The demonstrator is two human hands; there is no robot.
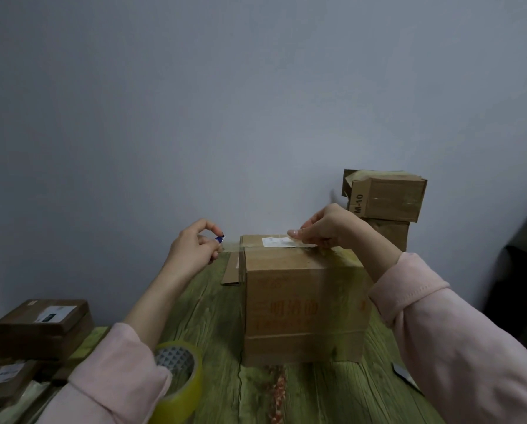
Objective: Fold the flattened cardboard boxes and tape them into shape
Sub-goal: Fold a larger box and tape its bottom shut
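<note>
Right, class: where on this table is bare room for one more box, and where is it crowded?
Bare tabletop lies between the left forearm and the taped box, and in front of it, between the tape roll and the right sleeve. Crowded: the parcels at the left edge and the stack at far right.

Head camera, close, facing forward-down over table (225, 307) toward wall (195, 102).

I'm logging colours off the head feed. The cardboard box (305, 301) is showing plain brown, with faded orange-red print on its front and a white label (276, 241) on top. The tape roll (179, 384) is reading translucent yellow, its core grey with triangles. The table (219, 316) is showing green wood grain. I'm noting pale pink sleeves (458, 347), a grey-blue wall (195, 102) and a blue-and-white tab (220, 239).
</note>
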